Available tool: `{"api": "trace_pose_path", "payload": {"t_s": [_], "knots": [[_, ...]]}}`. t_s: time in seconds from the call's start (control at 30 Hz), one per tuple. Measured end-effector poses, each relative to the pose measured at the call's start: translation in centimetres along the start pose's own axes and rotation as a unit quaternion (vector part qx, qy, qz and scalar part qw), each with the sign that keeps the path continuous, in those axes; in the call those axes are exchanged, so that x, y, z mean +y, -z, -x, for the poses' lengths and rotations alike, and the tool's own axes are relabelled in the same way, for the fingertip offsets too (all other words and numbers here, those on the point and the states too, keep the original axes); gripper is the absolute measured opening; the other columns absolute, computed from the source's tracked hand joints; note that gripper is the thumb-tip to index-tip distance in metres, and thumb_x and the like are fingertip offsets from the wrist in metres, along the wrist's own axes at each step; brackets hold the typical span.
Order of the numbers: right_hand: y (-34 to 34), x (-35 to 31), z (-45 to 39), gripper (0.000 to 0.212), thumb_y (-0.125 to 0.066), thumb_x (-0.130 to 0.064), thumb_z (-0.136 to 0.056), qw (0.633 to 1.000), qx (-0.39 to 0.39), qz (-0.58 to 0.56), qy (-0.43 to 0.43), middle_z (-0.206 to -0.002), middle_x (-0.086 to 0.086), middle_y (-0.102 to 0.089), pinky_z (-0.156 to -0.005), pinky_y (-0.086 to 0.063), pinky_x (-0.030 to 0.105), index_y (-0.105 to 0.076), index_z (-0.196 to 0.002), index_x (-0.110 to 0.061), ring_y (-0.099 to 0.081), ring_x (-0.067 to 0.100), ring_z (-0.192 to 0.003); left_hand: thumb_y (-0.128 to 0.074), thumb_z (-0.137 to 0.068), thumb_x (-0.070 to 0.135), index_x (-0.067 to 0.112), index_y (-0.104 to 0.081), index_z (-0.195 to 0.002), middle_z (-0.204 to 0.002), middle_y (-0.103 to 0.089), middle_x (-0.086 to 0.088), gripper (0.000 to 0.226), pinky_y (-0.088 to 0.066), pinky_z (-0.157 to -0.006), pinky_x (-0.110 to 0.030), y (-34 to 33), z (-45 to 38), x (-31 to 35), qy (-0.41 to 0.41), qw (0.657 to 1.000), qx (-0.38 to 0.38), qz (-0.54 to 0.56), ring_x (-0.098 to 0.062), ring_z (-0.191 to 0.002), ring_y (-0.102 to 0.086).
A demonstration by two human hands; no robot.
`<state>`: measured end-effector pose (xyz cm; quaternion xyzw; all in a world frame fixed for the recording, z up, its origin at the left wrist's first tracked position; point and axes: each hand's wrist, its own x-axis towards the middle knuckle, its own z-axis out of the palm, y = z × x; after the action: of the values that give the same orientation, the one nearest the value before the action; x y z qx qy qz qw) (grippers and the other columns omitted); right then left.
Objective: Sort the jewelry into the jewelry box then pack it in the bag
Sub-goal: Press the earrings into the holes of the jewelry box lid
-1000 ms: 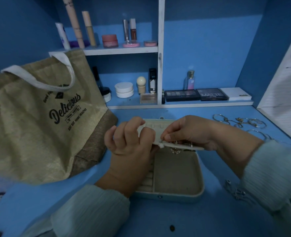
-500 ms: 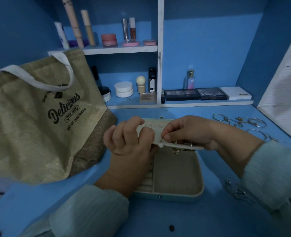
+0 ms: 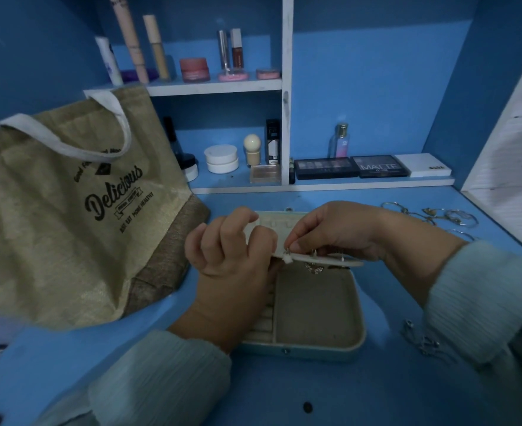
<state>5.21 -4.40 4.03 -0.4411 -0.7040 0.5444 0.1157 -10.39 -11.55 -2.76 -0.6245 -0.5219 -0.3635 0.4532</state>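
Note:
An open cream jewelry box (image 3: 315,339) lies on the blue desk in front of me, its lid (image 3: 278,224) tipped back. Above the box I hold a thin cream earring panel (image 3: 330,259) level, with small studs through it and a butterfly earring (image 3: 313,268) hanging under it. My left hand (image 3: 232,256) grips the panel's left end. My right hand (image 3: 336,229) pinches a small earring at the panel's left end. A tan burlap bag (image 3: 69,216) printed "Delicious" stands to the left.
Loose hoops and bracelets (image 3: 431,215) lie on the desk at the far right. A silver chain (image 3: 419,339) lies near my right sleeve. Shelves behind hold makeup palettes (image 3: 352,166), jars and tubes. A white panel (image 3: 511,161) borders the right side.

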Motion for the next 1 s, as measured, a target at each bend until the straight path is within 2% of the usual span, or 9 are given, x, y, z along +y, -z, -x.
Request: {"api": "trace_pose_path", "payload": {"t_s": [0.1, 0.23, 0.33, 0.5, 0.7, 0.87, 1.0], "knots": [[0.2, -0.3, -0.1, 0.014, -0.063, -0.002, -0.083, 1.000, -0.019, 0.020, 0.005, -0.068, -0.001, -0.065, -0.058, -0.046, 0.014, -0.069, -0.077, -0.013, -0.053, 0.007, -0.060, -0.056, -0.080, 0.047, 0.020, -0.040, -0.083, -0.112, -0.034, -0.009, 0.031, -0.029, -0.085, -0.043, 0.1, 0.0, 0.0, 0.000, 1.000, 0.001, 0.000, -0.027, -0.100, -0.034], [0.5, -0.4, -0.2, 0.015, -0.054, -0.002, -0.089, 0.999, -0.051, 0.014, -0.003, -0.073, 0.002, -0.060, -0.059, -0.045, 0.015, -0.062, -0.084, -0.013, -0.052, 0.008, -0.063, -0.053, -0.084, 0.045, 0.020, -0.040, -0.082, -0.112, -0.034, -0.008, 0.028, -0.029, -0.083, -0.043, 0.1, 0.0, 0.0, -0.003, 1.000, 0.003, -0.004, -0.027, -0.099, -0.034], [0.5, -0.6, -0.4, 0.017, -0.054, -0.002, -0.089, 0.997, -0.063, 0.053, 0.005, -0.072, 0.000, -0.060, -0.057, -0.046, 0.013, -0.062, -0.080, -0.014, -0.052, 0.005, -0.060, -0.053, -0.083, 0.044, 0.020, -0.040, -0.083, -0.112, -0.034, -0.009, 0.028, -0.029, -0.084, -0.043, 0.1, 0.0, 0.0, -0.004, 1.000, 0.000, 0.000, -0.027, -0.099, -0.034], [0.5, -1.1, -0.6, 0.018, -0.058, -0.006, -0.087, 0.991, -0.067, 0.116, 0.013, -0.065, -0.008, -0.063, -0.060, -0.047, 0.016, -0.065, -0.075, -0.017, -0.055, 0.002, -0.058, -0.041, -0.093, 0.041, 0.020, -0.040, -0.083, -0.112, -0.034, -0.009, 0.024, -0.029, -0.084, -0.043, 0.0, 0.0, 0.1, 0.002, 1.000, 0.006, 0.008, -0.027, -0.099, -0.034], [0.5, -1.3, -0.5, 0.017, -0.061, -0.008, -0.086, 0.988, -0.057, 0.137, 0.032, -0.068, -0.008, -0.065, -0.063, -0.048, 0.017, -0.068, -0.075, -0.018, -0.057, 0.001, -0.061, -0.053, -0.083, 0.045, 0.020, -0.040, -0.083, -0.112, -0.034, -0.009, 0.028, -0.030, -0.085, -0.043, 0.0, 0.1, 0.0, 0.001, 1.000, 0.003, -0.002, -0.027, -0.100, -0.034], [1.0, -0.9, -0.6, 0.014, -0.054, -0.007, -0.090, 0.994, -0.076, 0.072, 0.013, -0.074, -0.001, -0.063, -0.059, -0.046, 0.015, -0.063, -0.083, -0.016, -0.056, 0.005, -0.063, -0.058, -0.079, 0.043, 0.021, -0.040, -0.083, -0.112, -0.034, -0.009, 0.029, -0.029, -0.086, -0.042, 0.0, 0.1, 0.0, 0.004, 1.000, -0.003, 0.000, -0.027, -0.100, -0.034], [0.7, -1.0, -0.7, 0.016, -0.057, -0.007, -0.089, 0.989, -0.070, 0.124, 0.028, -0.071, -0.004, -0.062, -0.059, -0.046, 0.014, -0.063, -0.078, -0.016, -0.055, 0.001, -0.058, -0.054, -0.081, 0.045, 0.021, -0.040, -0.083, -0.112, -0.034, -0.008, 0.029, -0.029, -0.086, -0.043, 0.0, 0.0, 0.1, 0.005, 1.000, -0.002, -0.004, -0.027, -0.100, -0.034]]}}
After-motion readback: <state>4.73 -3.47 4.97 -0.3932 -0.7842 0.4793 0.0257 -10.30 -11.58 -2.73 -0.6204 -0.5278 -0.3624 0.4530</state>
